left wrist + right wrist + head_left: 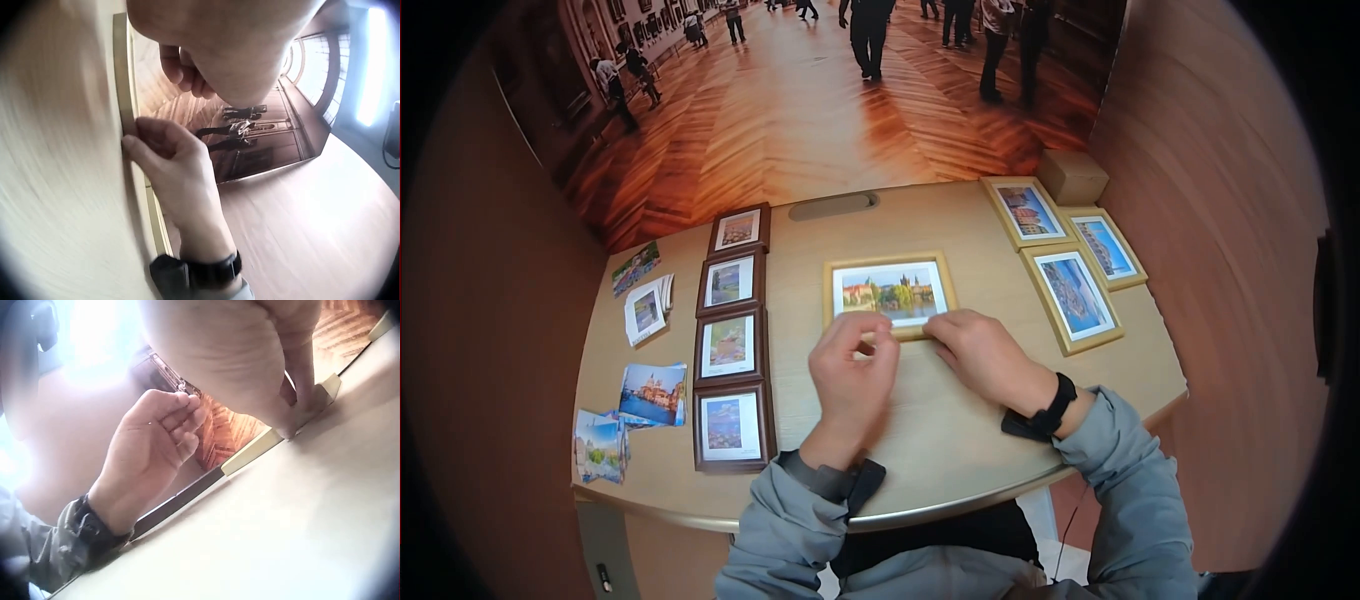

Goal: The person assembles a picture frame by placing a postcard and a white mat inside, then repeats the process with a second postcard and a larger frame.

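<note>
A gold-coloured picture frame [885,259] with a photo of buildings and trees by water lies face up at the middle of the table. My right hand [980,350] pinches its near edge at the right corner; in the left wrist view that hand's thumb and finger meet at the frame's edge. My left hand [852,370] hovers over the near left part of the frame. Its fingers are curled, the thumb tip close to the index fingertip, with nothing visible between them in the right wrist view. The hands cover part of the frame's near edge.
Several brown picture frames [732,340] stand in a column on the left. Beyond them lie loose photo prints [653,393] in small piles. Three gold frames [1070,295] lie at the right, near a small brown box [1072,178]. An oval inset [834,205] sits at the table's far edge.
</note>
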`<state>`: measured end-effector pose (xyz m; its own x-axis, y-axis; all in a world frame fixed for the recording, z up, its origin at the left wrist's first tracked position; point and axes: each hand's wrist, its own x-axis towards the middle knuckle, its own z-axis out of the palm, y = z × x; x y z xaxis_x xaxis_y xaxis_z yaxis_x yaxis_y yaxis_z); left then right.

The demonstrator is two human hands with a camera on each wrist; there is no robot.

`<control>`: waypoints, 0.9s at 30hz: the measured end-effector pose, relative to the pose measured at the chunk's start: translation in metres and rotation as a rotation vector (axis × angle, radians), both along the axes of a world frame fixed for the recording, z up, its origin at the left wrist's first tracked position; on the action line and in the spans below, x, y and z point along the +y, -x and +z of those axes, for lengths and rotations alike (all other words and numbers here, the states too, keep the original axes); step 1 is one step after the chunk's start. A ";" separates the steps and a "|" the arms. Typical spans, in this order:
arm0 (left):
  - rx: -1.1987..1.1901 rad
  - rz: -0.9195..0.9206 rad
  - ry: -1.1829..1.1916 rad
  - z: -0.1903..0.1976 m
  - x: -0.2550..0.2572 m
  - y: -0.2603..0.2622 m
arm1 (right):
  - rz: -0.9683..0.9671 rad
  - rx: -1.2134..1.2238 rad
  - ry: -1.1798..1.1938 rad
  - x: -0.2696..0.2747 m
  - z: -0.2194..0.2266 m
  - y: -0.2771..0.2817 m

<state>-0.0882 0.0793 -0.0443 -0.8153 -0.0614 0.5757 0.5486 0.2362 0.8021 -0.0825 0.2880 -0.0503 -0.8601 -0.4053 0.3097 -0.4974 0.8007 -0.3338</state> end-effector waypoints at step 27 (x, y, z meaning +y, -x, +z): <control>-0.501 -0.045 0.518 -0.006 -0.069 0.026 | 0.327 -0.313 0.119 0.020 0.052 -0.042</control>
<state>-0.1147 0.0101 -0.0501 -0.9844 0.1578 0.0781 0.1622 0.6402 0.7509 -0.0406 0.3079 0.0021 -0.7529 -0.6477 0.1165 -0.5778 0.5658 -0.5883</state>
